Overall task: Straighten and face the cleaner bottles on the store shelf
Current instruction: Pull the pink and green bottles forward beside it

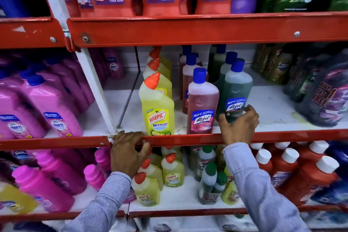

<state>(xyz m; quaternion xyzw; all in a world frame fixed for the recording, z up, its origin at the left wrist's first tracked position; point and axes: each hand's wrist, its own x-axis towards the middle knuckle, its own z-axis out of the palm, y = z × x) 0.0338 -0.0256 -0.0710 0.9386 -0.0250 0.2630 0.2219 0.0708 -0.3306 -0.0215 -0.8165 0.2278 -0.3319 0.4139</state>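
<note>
Facing step: right hand (240, 125) grasping green blue-capped plastic cleaner bottle (235, 96), left hand (128, 151) clenched on red metal shelf rail (188, 138); next, likely draw it forward, label outward.

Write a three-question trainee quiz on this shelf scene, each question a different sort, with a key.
1. True or false: the right hand is on the green Lizol bottle.
2. Which front bottle has an orange cap? A) Harpic bottle B) pink Lizol bottle C) green Lizol bottle
3. Fill in: the left hand rests on the red shelf ____.

Key: 1 true; 2 A; 3 edge
</note>
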